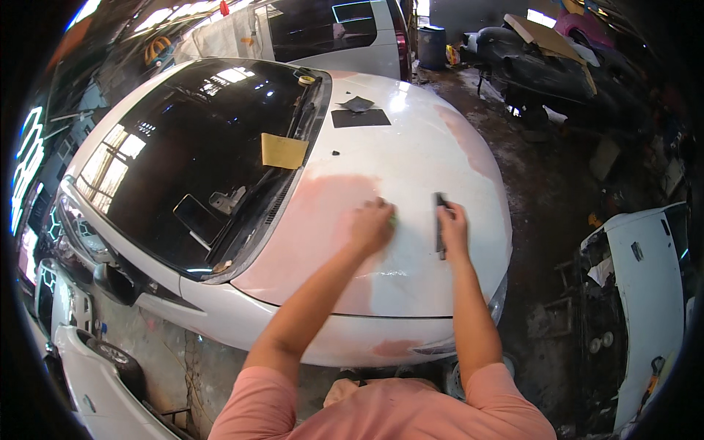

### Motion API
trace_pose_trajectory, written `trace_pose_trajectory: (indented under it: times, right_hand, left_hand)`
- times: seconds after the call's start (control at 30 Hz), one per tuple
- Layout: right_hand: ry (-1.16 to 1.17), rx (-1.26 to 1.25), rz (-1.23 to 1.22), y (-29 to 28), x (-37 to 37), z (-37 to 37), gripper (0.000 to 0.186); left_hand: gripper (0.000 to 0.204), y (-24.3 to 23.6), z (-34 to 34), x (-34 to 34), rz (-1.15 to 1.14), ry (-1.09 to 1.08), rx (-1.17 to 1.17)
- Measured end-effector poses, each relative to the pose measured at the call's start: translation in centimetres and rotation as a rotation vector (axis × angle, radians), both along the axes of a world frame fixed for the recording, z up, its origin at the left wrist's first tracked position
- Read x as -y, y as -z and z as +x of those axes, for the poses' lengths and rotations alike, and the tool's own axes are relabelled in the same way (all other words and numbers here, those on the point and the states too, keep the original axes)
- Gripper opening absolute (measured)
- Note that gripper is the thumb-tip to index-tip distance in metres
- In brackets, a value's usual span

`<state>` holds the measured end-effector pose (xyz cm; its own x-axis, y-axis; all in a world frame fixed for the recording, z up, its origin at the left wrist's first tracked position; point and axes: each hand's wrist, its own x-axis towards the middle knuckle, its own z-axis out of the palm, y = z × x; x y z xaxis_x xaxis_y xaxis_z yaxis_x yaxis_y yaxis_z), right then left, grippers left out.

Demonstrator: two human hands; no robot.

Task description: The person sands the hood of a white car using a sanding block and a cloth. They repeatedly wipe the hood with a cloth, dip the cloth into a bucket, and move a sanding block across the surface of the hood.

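A white car hood (411, 286) with pink patches lies in front of me. My left hand (372, 224) is on it at the edge of a large pink patch, fingers closed round a small green thing, mostly hidden. My right hand (453, 224) grips a long dark block (440, 238) over the white area, slightly blurred. Near the windshield are a dark sheet (361, 119) with a crumpled grey piece (357, 104) on it, and a yellow sheet (284, 152). A roll of tape (307, 81) sits higher up at the windshield's edge.
A van (330, 44) stands behind the car, with a blue barrel (431, 48) beside it. Dark covered parts (550, 81) are heaped at back right. A white car door (638, 308) stands at right. Another white vehicle's body (103, 400) is at lower left.
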<state>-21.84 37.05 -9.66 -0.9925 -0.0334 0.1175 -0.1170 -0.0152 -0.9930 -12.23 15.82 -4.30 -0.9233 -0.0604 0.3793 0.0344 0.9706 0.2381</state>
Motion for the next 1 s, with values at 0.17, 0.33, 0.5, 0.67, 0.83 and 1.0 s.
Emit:
trace_pose_trajectory:
  times: [0.17, 0.33, 0.5, 0.67, 0.83, 1.0]
  right_hand:
    - [-0.238, -0.205, 0.493, -4.1, 12.6, 4.3, 0.043]
    - [-0.127, -0.266, 0.856, -5.0, 20.0, -0.8, 0.04]
    - [0.001, -0.255, 0.89, -4.6, 22.3, -2.4, 0.04]
    - [-0.094, -0.283, 0.935, -2.6, 20.0, 7.1, 0.037]
    - [-0.071, -0.534, 0.893, -2.9, 20.1, -2.0, 0.031]
    - [-0.122, -0.507, 0.884, -3.6, 20.8, -2.8, 0.031]
  left_hand:
    - [0.044, -5.1, 5.2, 11.7, -0.07, -0.255, 0.127]
    - [0.051, -3.3, 5.9, 13.9, -0.385, 0.093, -0.186]
    - [0.035, -3.1, 1.9, 15.8, -0.193, 0.207, 0.04]
    - [0.025, -3.0, -0.5, 18.8, -0.062, 0.173, 0.087]
    - [0.029, -8.5, -3.9, 13.4, 0.339, 0.213, 0.098]
    - [0.039, -7.7, 0.7, 14.4, 0.276, 0.241, 0.165]
